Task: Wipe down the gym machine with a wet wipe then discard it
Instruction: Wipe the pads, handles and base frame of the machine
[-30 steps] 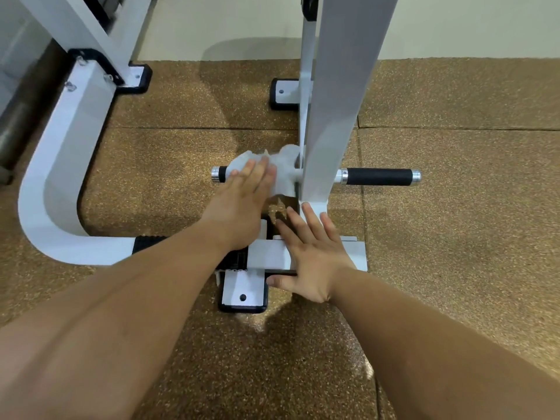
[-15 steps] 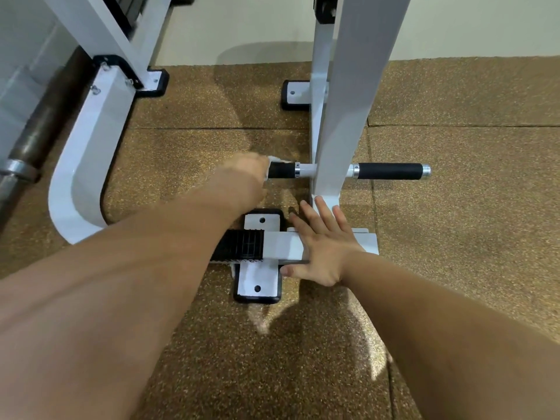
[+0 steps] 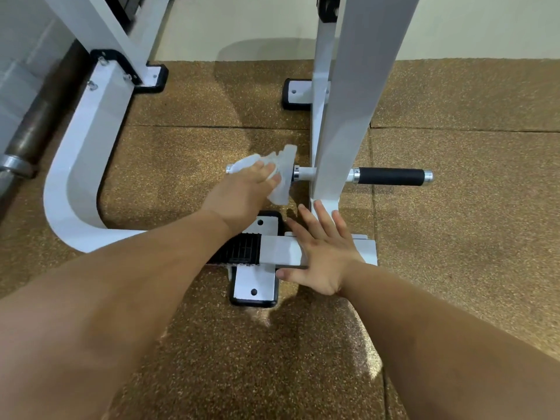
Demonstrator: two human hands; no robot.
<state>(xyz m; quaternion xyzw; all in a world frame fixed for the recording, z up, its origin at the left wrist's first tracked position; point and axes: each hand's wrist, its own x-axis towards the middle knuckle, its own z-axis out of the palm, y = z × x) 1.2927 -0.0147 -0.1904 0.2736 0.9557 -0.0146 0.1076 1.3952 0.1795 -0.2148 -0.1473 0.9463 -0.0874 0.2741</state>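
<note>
The person's left hand (image 3: 242, 195) presses the crumpled white wet wipe (image 3: 280, 174) onto the left end of the low crossbar (image 3: 303, 172) of the gym machine (image 3: 345, 116). Its grip seems curled over wipe and bar together, though the fingertips are hidden on the far side. The right hand (image 3: 324, 262) lies flat, fingers spread wide and holding nothing, on the white base bar (image 3: 281, 251) at the near foot of the upright, while the black handle (image 3: 389, 176) juts out to the right above the speckled brown floor (image 3: 454, 253).
</note>
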